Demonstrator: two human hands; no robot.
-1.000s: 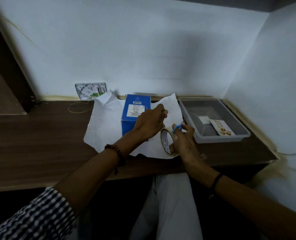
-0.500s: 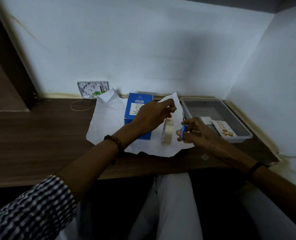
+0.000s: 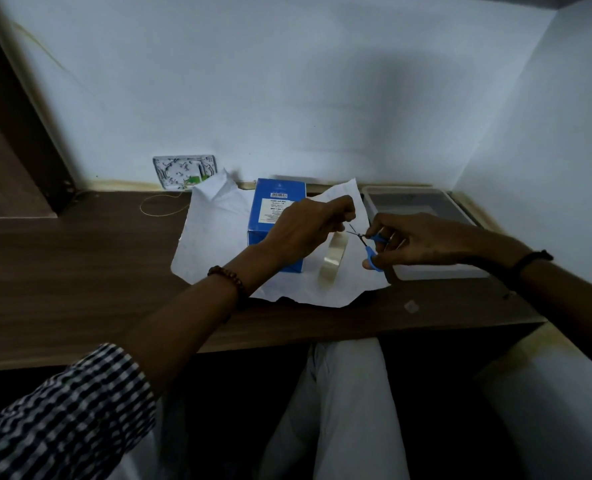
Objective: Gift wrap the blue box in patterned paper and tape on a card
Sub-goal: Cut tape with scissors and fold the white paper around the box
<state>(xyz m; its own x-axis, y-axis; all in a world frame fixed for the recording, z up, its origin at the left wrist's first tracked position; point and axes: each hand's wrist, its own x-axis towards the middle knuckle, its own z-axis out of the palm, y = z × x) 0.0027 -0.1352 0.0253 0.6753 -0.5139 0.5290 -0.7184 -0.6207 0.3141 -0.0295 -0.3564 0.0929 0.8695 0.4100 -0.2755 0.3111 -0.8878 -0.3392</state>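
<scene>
The blue box (image 3: 270,216) stands upright on a sheet of wrapping paper (image 3: 214,233) that lies white side up on the wooden desk. My left hand (image 3: 308,226) hovers in front of the box and pinches the free end of the clear tape, so the tape roll (image 3: 332,258) hangs on edge below it. My right hand (image 3: 415,240) grips small blue-handled scissors (image 3: 370,244). Their blades are parted and point left at the tape strip just under my left fingers.
A grey plastic tray (image 3: 433,271) sits at the right end of the desk, largely behind my right arm. A white socket plate (image 3: 183,169) leans on the back wall, with a thin wire loop (image 3: 159,206) beside it. The desk's front edge (image 3: 287,337) runs above my knees.
My right hand let go of the tape roll and swung the scissors up toward the strip. My left hand lifted, pulling tape out so the roll now dangles.
</scene>
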